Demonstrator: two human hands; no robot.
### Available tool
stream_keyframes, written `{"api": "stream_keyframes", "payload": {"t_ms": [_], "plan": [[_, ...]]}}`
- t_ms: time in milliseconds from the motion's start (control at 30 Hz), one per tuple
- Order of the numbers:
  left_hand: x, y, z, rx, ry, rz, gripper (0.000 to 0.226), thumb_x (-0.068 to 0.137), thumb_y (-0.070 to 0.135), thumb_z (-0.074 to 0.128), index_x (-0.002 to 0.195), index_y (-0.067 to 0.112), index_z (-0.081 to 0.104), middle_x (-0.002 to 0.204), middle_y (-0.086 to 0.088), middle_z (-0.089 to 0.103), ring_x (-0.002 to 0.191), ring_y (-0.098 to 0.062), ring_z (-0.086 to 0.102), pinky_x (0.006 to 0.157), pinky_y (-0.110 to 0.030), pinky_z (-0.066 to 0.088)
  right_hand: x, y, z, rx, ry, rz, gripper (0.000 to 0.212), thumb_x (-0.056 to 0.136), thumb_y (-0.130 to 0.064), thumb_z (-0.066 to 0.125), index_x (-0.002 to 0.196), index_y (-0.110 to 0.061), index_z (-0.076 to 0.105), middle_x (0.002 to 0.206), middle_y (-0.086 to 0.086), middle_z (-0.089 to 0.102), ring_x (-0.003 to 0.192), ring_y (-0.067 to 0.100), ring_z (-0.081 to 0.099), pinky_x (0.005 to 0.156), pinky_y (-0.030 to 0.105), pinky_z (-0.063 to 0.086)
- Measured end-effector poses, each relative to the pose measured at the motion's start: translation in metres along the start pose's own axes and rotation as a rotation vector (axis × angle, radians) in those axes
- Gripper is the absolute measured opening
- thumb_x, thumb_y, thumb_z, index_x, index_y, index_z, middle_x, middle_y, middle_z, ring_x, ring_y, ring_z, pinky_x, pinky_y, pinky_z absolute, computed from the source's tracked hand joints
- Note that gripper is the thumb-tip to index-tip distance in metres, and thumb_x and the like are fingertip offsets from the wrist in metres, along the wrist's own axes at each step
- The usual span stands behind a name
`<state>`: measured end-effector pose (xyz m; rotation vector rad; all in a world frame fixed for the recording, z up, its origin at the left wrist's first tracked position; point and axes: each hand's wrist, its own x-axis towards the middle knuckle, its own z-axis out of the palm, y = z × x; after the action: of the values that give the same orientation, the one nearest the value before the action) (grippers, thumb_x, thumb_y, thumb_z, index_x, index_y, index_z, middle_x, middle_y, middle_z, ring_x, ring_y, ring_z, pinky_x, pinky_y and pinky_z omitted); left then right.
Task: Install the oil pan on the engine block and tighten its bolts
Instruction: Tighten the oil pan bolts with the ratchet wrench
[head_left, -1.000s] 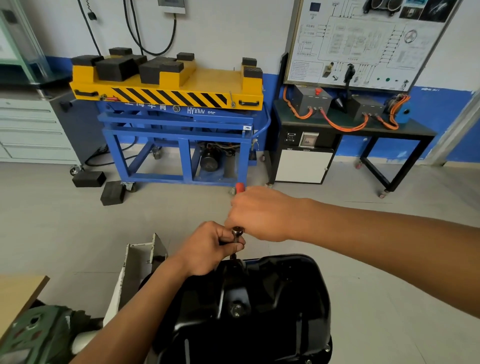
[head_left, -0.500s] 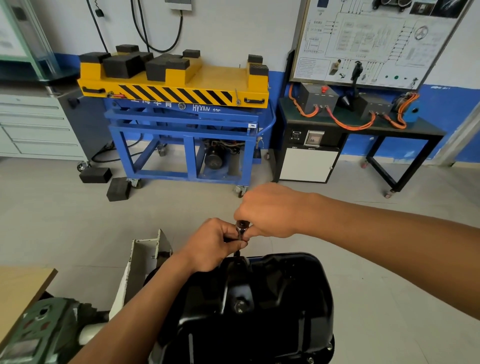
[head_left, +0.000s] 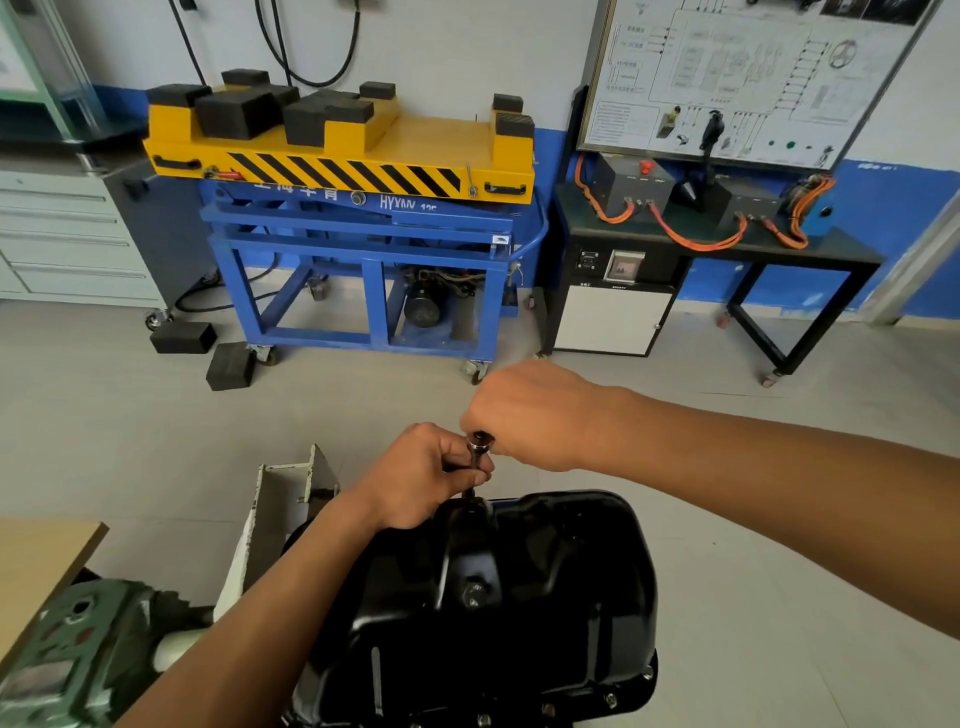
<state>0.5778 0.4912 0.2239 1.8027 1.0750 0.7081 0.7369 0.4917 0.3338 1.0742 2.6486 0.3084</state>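
Note:
The black oil pan (head_left: 545, 597) sits bottom-up on the engine, with several bolts (head_left: 610, 700) along its near flange and a drain plug (head_left: 472, 592) on top. At the pan's far edge a ratchet with extension (head_left: 477, 451) stands upright on a bolt. My left hand (head_left: 426, 475) grips the extension shaft just below the head. My right hand (head_left: 524, 415) is curled round the ratchet handle, which is hidden under the fist.
A white engine stand bracket (head_left: 280, 499) rises left of the pan, with green machinery (head_left: 78, 649) and a wooden table corner (head_left: 36, 561) at lower left. Beyond are a blue-and-yellow lift cart (head_left: 363, 208), black rubber blocks (head_left: 228, 364) on the floor, and a black bench (head_left: 727, 249).
My right hand has swung the ratchet handle from left of the tool round toward the right. The left hand has stayed on the extension. The red handle tip is no longer visible.

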Motion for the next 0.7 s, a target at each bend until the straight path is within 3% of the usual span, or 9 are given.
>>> {"api": "stream_keyframes", "payload": {"t_ms": [67,167,367,567,700], "plan": [[-0.0005,0.0008,0.0001,-0.001,0.003,-0.004,0.009,0.088,-0.002,0.072,0.093,0.002,0.078,0.090,-0.003,0.078,0.086,-0.009,0.071,0.091,-0.031,0.056,0.0016,0.0012,0.0038,-0.079,0.042,-0.057,0.012,0.092,-0.010,0.057,0.086,-0.021,0.060,0.078,0.000,0.058,0.083,0.026,0.060,0.072,0.037,0.045],[-0.0011,0.0026,-0.0003,-0.006,0.015,-0.007,0.009,0.088,-0.002,0.072,0.093,0.002,0.078,0.090,-0.007,0.078,0.087,-0.013,0.071,0.092,-0.030,0.057,0.0025,0.0031,0.0080,-0.096,0.062,-0.081,0.013,0.094,-0.012,0.055,0.090,-0.023,0.061,0.085,-0.002,0.061,0.088,0.023,0.057,0.068,0.034,0.027],[-0.0008,0.0037,-0.0003,-0.016,0.008,-0.025,0.009,0.088,-0.001,0.072,0.093,0.003,0.078,0.091,-0.005,0.078,0.090,-0.017,0.073,0.092,-0.031,0.057,0.0019,0.0043,0.0072,-0.091,0.027,-0.067,0.013,0.094,-0.010,0.056,0.091,-0.022,0.061,0.084,-0.001,0.061,0.087,0.024,0.057,0.060,0.031,0.018],[-0.0017,0.0051,-0.0016,0.004,0.004,-0.029,0.010,0.088,0.001,0.073,0.090,0.010,0.078,0.086,0.001,0.077,0.082,-0.009,0.071,0.084,-0.024,0.055,0.0019,0.0022,0.0054,-0.048,-0.008,-0.061,0.015,0.093,-0.007,0.056,0.093,-0.021,0.062,0.086,0.001,0.061,0.090,0.025,0.057,0.062,0.034,0.028],[-0.0025,0.0046,-0.0025,0.027,0.004,-0.017,0.005,0.089,0.008,0.074,0.087,0.008,0.078,0.077,-0.003,0.075,0.072,-0.010,0.066,0.077,-0.026,0.054,0.0017,0.0016,0.0045,-0.009,-0.007,-0.056,0.015,0.091,-0.006,0.056,0.090,-0.021,0.061,0.082,0.000,0.060,0.087,0.024,0.056,0.054,0.030,0.018]]}}
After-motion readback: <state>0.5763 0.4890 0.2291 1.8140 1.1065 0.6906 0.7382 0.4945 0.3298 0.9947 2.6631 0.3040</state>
